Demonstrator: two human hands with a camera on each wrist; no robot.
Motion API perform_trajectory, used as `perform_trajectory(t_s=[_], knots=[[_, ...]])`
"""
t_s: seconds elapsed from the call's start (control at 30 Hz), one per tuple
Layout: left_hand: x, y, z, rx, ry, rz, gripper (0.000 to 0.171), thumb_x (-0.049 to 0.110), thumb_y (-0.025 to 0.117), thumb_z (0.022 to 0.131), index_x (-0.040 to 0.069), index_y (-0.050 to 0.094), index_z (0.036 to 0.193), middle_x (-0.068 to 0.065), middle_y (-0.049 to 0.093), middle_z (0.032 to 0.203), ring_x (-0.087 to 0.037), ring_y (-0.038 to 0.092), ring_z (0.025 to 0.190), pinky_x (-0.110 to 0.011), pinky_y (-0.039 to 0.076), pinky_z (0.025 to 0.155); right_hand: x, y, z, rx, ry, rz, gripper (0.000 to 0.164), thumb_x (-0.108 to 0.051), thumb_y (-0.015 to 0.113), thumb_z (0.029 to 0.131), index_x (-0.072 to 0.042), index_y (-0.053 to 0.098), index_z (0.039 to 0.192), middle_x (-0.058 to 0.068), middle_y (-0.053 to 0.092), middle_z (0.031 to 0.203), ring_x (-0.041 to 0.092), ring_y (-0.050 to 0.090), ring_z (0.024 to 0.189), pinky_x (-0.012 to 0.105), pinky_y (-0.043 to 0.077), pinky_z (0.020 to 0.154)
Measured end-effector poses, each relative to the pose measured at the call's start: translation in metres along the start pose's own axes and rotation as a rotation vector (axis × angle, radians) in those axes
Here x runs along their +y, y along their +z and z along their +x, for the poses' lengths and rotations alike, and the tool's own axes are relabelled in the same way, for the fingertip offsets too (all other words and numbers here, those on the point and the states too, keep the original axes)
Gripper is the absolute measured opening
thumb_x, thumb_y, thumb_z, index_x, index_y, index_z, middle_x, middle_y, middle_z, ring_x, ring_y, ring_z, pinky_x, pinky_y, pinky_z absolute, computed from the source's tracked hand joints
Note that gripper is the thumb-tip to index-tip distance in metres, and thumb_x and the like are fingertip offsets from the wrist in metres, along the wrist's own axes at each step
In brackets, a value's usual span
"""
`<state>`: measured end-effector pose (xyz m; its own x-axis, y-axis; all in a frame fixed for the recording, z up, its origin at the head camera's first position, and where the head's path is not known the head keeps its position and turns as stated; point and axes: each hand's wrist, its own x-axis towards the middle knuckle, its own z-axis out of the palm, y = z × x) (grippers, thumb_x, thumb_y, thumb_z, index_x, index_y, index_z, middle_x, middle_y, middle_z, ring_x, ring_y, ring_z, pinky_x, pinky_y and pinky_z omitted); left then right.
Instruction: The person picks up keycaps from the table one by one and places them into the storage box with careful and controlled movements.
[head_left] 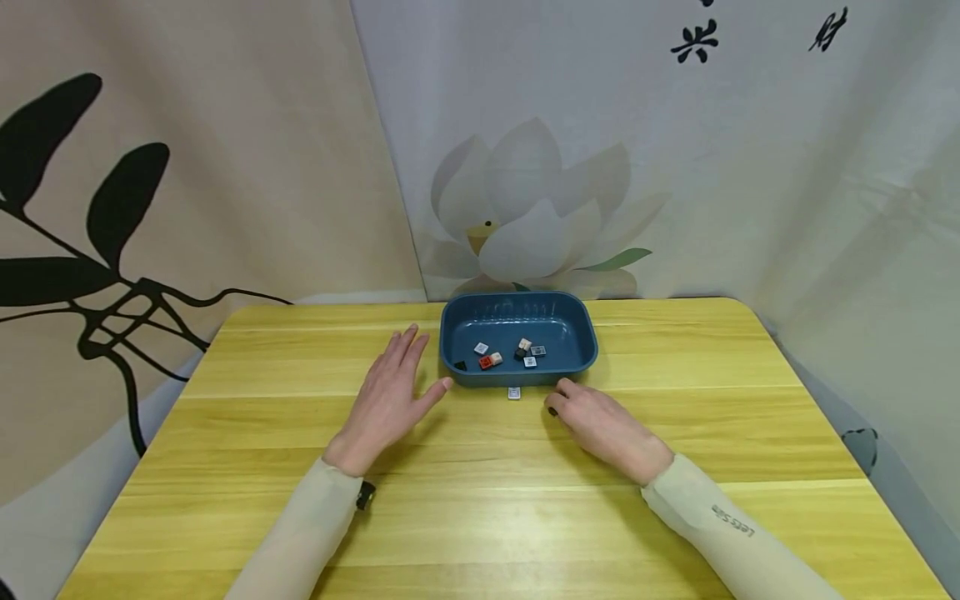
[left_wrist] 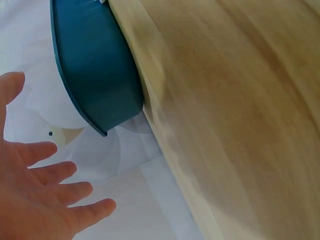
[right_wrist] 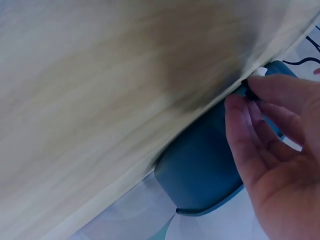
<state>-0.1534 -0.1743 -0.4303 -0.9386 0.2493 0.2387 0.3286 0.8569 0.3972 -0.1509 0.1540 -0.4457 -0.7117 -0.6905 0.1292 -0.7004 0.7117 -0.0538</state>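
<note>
A blue tray point(head_left: 517, 380) stands at the table's far side, with several small blocks in it: a white one point(head_left: 481, 348), a red one point(head_left: 486, 362) and black and grey ones among them. One small white block with a printed top point(head_left: 513, 392) lies on the table just in front of the tray. My right hand point(head_left: 603, 425) pinches a small black block point(right_wrist: 250, 93) between thumb and fingertips, low by the tray's front right corner. Beside the tray's left end, my left hand point(head_left: 386, 400) holds nothing, its fingers spread.
The wooden table point(head_left: 480, 517) reaches back to a printed curtain point(head_left: 540, 192) hanging behind the tray. A small black device point(head_left: 365, 495) sits at the left wrist.
</note>
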Motion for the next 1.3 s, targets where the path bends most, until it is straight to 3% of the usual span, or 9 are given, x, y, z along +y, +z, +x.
perform_trajectory(t_s=[0.23, 0.77, 1.0, 1.3], knots=[[0.008, 0.002, 0.011, -0.043, -0.008, -0.029, 0.085, 0.054, 0.062, 0.099, 0.0, 0.036, 0.159, -0.019, 0.025, 0.168, -0.041, 0.022, 0.155, -0.059, 0.024, 0.121, 0.0, -0.006, -0.001, 0.046, 0.049, 0.069, 0.016, -0.006, 0.072, 0.096, -0.003, 0.073, 0.112, 0.007, 0.064, 0.099, 0.016, 0.063, 0.081, 0.033, 0.059, 0.074], [0.015, 0.023, 0.044, -0.162, -0.095, 0.015, 0.101, 0.069, 0.051, 0.098, 0.0, 0.018, 0.164, -0.019, 0.009, 0.172, -0.042, 0.012, 0.157, -0.066, 0.023, 0.119, 0.001, -0.028, -0.001, 0.25, 0.067, 0.163, 0.028, -0.001, 0.079, 0.09, -0.003, 0.072, 0.117, 0.006, 0.067, 0.104, 0.014, 0.065, 0.08, 0.028, 0.058, 0.069], [0.014, 0.029, 0.048, -0.218, -0.121, 0.05, 0.103, 0.071, 0.048, 0.099, 0.0, 0.015, 0.165, -0.017, 0.006, 0.173, -0.042, 0.009, 0.157, -0.067, 0.021, 0.119, 0.006, -0.037, 0.005, 0.31, 0.111, 0.185, 0.024, -0.003, 0.078, 0.092, -0.002, 0.073, 0.115, 0.007, 0.068, 0.101, 0.014, 0.064, 0.078, 0.026, 0.056, 0.066], [0.013, 0.03, 0.047, -0.238, -0.119, 0.038, 0.103, 0.073, 0.044, 0.099, -0.001, 0.016, 0.164, -0.014, 0.003, 0.173, -0.042, 0.01, 0.157, -0.069, 0.021, 0.118, 0.02, -0.036, 0.018, 0.36, 0.172, 0.207, 0.022, -0.005, 0.076, 0.094, 0.003, 0.072, 0.115, 0.011, 0.069, 0.099, 0.017, 0.064, 0.075, 0.029, 0.056, 0.064]])
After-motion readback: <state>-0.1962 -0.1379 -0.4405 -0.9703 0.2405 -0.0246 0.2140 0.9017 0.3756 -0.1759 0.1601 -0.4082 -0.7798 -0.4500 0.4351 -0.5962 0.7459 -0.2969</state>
